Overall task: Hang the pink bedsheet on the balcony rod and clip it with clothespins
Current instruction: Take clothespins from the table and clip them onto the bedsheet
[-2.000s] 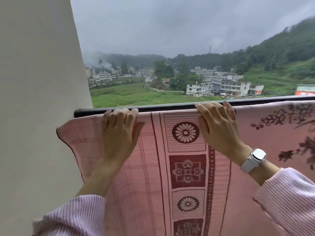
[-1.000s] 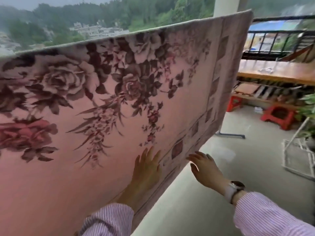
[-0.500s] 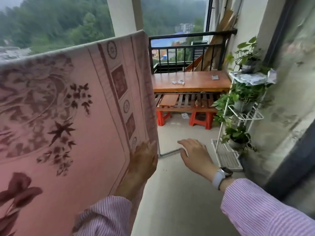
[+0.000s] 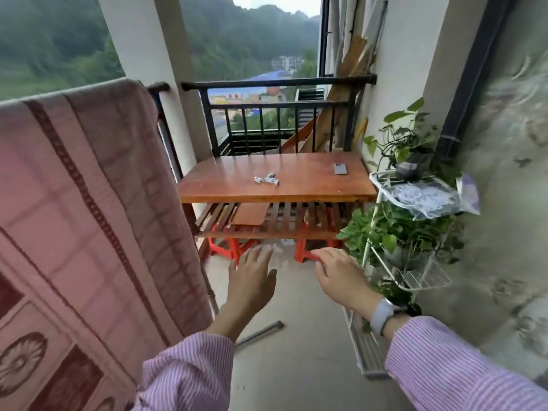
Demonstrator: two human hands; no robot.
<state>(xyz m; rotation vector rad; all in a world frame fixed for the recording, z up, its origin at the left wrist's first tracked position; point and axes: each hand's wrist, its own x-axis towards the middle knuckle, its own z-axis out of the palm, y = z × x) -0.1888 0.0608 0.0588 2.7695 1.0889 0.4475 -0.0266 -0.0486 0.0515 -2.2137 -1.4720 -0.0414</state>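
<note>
The pink bedsheet (image 4: pixel 83 209) with dark red borders hangs over the balcony rod (image 4: pixel 158 86) on the left; only the rod's dark end shows past the cloth. A few metal clothespins (image 4: pixel 267 179) lie on the wooden table (image 4: pixel 237 188) ahead. My left hand (image 4: pixel 252 280) is held out in the air just right of the sheet's edge, fingers spread, holding nothing. My right hand (image 4: pixel 341 277), with a white watch on the wrist, is raised beside it with relaxed fingers, also empty. Both hands are well short of the table.
A phone (image 4: pixel 340 169) lies on the table's far right. Red stools (image 4: pixel 228 247) stand under the table. A white wire plant rack (image 4: pixel 415 262) with leafy pots lines the right wall. A black railing (image 4: pixel 281 114) closes the far end. A metal bar (image 4: pixel 261 332) lies on the floor.
My view has swung right from the sheet toward the table. My left hand has come off the sheet's edge, and both hands now reach forward in open air.
</note>
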